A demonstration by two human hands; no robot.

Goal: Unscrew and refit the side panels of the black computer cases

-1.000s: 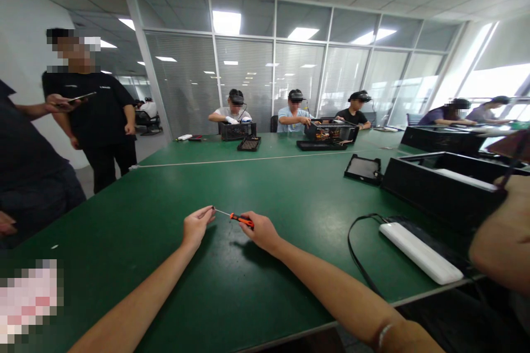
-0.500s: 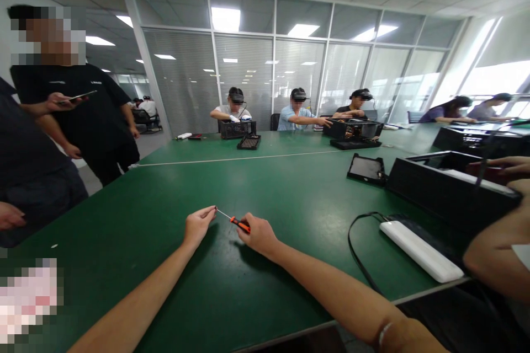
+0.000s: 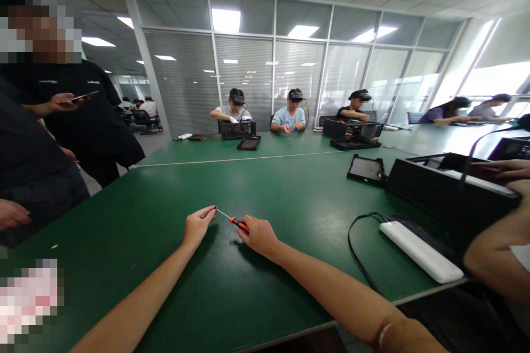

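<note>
An orange and black screwdriver [image 3: 239,224] is gripped by its handle in my right hand [image 3: 260,236]. Its thin metal shaft slants up and left toward my left hand [image 3: 199,226]. There, my thumb and fingers pinch a small dark piece at the screwdriver's tip; it is too small to name. Both hands are held over the green table [image 3: 165,298], near its middle.
To the right stand a white power bank [image 3: 420,251] with a black cable and a black computer case [image 3: 439,190]. A black panel [image 3: 366,169] lies beyond. A co-worker's arm reaches in at right. Several people sit across the table; others stand at left.
My hands and the screwdriver stay almost still. Across the table, the person in light blue has drawn an arm back from the neighbouring case. A standing person at left has shifted.
</note>
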